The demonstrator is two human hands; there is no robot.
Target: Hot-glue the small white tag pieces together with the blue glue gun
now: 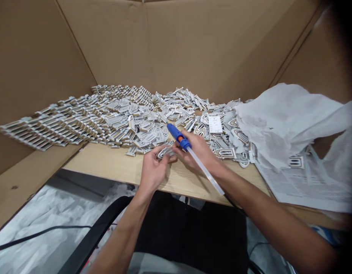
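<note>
My left hand (pixel 155 167) pinches a small white-and-grey cut-out piece (pixel 164 152) just above the table's front edge. In my right hand (pixel 198 150) is a blue glue gun (pixel 176 133), its tip pointing up and left, with a long clear glue stick (pixel 206 172) running out of its back end. The fingertips of my right hand come close to the held piece; whether they grip it too I cannot tell. Behind both hands lies a loose heap of similar cut-out pieces (pixel 150 133), some with arched, patterned fronts.
Stacked rows of pieces (pixel 75 118) fill the table's left. A white paper label (pixel 215 124) lies on the heap. Crumpled white sheeting (pixel 290 118) and printed paper (pixel 309 186) cover the right. Cardboard walls (pixel 176 49) enclose the wooden table (pixel 107 161). A chair armrest (pixel 98 232) stands below left.
</note>
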